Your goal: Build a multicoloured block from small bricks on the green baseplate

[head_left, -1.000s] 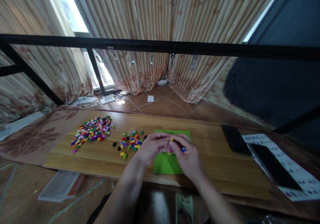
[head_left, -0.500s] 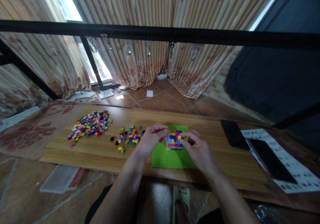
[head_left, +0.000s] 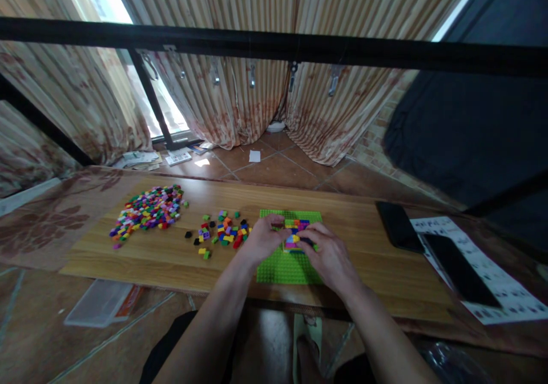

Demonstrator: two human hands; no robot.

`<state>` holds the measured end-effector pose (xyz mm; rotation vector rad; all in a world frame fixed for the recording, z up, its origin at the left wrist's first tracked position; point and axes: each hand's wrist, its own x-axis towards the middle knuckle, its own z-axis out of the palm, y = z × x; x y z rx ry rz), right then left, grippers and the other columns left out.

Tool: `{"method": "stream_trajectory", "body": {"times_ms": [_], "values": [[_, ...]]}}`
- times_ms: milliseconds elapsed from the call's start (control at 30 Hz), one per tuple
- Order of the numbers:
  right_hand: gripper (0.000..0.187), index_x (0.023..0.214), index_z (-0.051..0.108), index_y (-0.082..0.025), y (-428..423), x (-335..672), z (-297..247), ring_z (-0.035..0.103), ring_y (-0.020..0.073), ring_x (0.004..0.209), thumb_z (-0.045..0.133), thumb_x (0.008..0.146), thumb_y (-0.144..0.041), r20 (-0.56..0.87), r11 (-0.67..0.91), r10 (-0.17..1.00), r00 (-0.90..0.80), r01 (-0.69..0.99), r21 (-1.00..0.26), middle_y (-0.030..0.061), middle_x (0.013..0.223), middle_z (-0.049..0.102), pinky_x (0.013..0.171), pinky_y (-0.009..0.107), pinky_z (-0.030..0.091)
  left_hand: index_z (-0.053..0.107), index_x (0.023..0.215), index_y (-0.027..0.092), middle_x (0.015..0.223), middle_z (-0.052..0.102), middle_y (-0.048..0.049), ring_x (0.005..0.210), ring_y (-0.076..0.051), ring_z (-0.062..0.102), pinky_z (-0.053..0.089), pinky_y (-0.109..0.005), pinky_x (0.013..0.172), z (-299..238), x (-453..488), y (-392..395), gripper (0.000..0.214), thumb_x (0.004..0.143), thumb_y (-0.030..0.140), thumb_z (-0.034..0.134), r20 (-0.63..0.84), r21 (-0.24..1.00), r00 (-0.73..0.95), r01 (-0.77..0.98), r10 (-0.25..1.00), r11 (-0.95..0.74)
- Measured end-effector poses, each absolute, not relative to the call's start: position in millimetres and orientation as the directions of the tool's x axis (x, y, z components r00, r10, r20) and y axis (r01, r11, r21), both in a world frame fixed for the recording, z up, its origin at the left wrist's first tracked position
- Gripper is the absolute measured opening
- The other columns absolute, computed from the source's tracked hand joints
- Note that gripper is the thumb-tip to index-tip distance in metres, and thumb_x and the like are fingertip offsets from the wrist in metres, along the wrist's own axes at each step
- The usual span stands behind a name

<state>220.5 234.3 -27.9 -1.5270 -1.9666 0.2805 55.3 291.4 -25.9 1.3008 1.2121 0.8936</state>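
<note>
A low block of stacked toy bricks (head_left: 301, 224), in purple, blue, orange and other colours, stands on a green studded baseplate (head_left: 289, 273). At its left side is my left hand (head_left: 264, 238), with the thumb reaching onto the top and the fingers curled at the far left edge. My right hand (head_left: 327, 253) comes in from the right, its fingertips pinched by a small yellow brick (head_left: 295, 238) over the top of the block. Both hands partly cover the block, so the exact contact of the fingertips is hard to make out.
Loose bricks (head_left: 226, 230) lie just left of the baseplate, and a larger brick pile (head_left: 149, 207) sits farther left on the wooden table (head_left: 171, 264). To the right are a black phone (head_left: 398, 227) and another dark device (head_left: 460, 270) on a printed sheet (head_left: 492, 312).
My right hand has moved slightly left, bringing the yellow brick toward the middle of the block. My left thumb has come in over the block's left part. The view has tilted slightly.
</note>
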Motion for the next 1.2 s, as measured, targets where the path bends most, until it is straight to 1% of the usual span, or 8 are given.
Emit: {"method": "stream_trajectory", "body": {"times_ms": [233, 433, 533, 767, 867, 1033, 1133, 1200], "values": [[0.014, 0.095, 0.069, -0.023, 235.6, 221.5, -30.4, 0.062, 0.0197, 0.089, 0.06, 0.085, -0.027, 0.354, 0.289, 0.931, -0.092, 0.78, -0.556, 0.0039, 0.096, 0.064, 0.081, 0.034, 0.049, 0.069, 0.091, 0.015, 0.087, 0.067, -0.0035, 0.084, -0.019, 0.06, 0.045, -0.029, 0.081, -28.1, 58.8, 292.0, 0.038, 0.054, 0.015, 0.079, -0.16, 0.982, 0.161, 0.122, 0.974, 0.141], [0.016, 0.096, 0.068, -0.023, 236.4, 222.4, -32.1, 0.062, 0.0202, 0.088, 0.059, 0.083, -0.022, 0.361, 0.293, 0.928, -0.092, 0.78, -0.553, 0.0039, 0.095, 0.064, 0.079, 0.034, 0.049, 0.067, 0.099, 0.015, 0.094, 0.066, -0.0066, 0.092, -0.023, 0.061, 0.043, -0.033, 0.086, -33.4, 68.4, 288.0, 0.051, 0.051, 0.023, 0.081, -0.133, 0.977, 0.129, 0.184, 0.983, 0.108], [0.017, 0.098, 0.068, -0.023, 236.5, 223.3, -33.3, 0.062, 0.0199, 0.088, 0.059, 0.083, -0.021, 0.372, 0.311, 0.923, -0.1, 0.765, -0.564, 0.0043, 0.096, 0.064, 0.078, 0.034, 0.049, 0.066, 0.099, 0.016, 0.093, 0.067, -0.0058, 0.092, -0.023, 0.061, 0.043, -0.032, 0.087, -34.0, 72.3, 286.1, 0.05, 0.052, 0.022, 0.08, -0.117, 0.974, 0.131, 0.206, 0.984, 0.088], [0.017, 0.097, 0.068, -0.022, 233.9, 224.9, -28.5, 0.063, 0.0197, 0.086, 0.062, 0.082, -0.026, 0.355, 0.297, 0.93, -0.093, 0.759, -0.579, 0.0038, 0.095, 0.065, 0.077, 0.033, 0.05, 0.064, 0.103, 0.013, 0.094, 0.067, -0.006, 0.087, -0.02, 0.061, 0.045, -0.03, 0.082, -30.4, 74.3, 284.4, 0.043, 0.061, 0.021, 0.071, -0.1, 0.946, 0.182, 0.322, 0.978, 0.036], [0.018, 0.097, 0.069, -0.022, 232.7, 228.2, -26.4, 0.063, 0.0189, 0.082, 0.062, 0.081, -0.028, 0.363, 0.283, 0.93, -0.063, 0.754, -0.593, 0.0033, 0.092, 0.065, 0.075, 0.033, 0.05, 0.065, 0.094, 0.014, 0.087, 0.066, -0.0038, 0.081, -0.018, 0.059, 0.045, -0.028, 0.075, -30.3, 75.1, 284.2, 0.037, 0.059, 0.021, 0.073, -0.102, 0.953, 0.182, 0.301, 0.978, 0.043], [0.018, 0.095, 0.069, -0.023, 231.8, 233.8, -26.0, 0.062, 0.0185, 0.076, 0.059, 0.083, -0.032, 0.404, 0.288, 0.914, -0.03, 0.75, -0.596, 0.004, 0.091, 0.066, 0.07, 0.032, 0.05, 0.064, 0.084, 0.016, 0.072, 0.062, 0.0007, 0.068, -0.014, 0.056, 0.043, -0.025, 0.064, -36.9, 81.3, 284.9, 0.029, 0.056, 0.016, 0.071, -0.147, 0.974, 0.182, 0.2, 0.972, 0.11], [0.019, 0.095, 0.069, -0.022, 231.1, 234.8, -26.6, 0.062, 0.0185, 0.074, 0.058, 0.084, -0.034, 0.424, 0.302, 0.905, -0.035, 0.755, -0.582, 0.0043, 0.09, 0.066, 0.068, 0.032, 0.05, 0.063, 0.086, 0.017, 0.076, 0.063, -0.0019, 0.072, -0.018, 0.056, 0.043, -0.029, 0.068, -41.4, 84.5, 285.3, 0.032, 0.055, 0.017, 0.071, -0.159, 0.963, 0.128, 0.237, 0.979, 0.125], [0.019, 0.095, 0.069, -0.023, 230.3, 234.8, -27.0, 0.062, 0.0184, 0.073, 0.058, 0.085, -0.036, 0.423, 0.306, 0.905, -0.041, 0.753, -0.583, 0.0043, 0.091, 0.065, 0.067, 0.032, 0.05, 0.061, 0.094, 0.016, 0.084, 0.064, -0.0064, 0.08, -0.022, 0.057, 0.043, -0.034, 0.074, -43.4, 85.2, 285.5, 0.041, 0.055, 0.019, 0.071, -0.169, 0.961, 0.127, 0.24, 0.978, 0.135]]}}
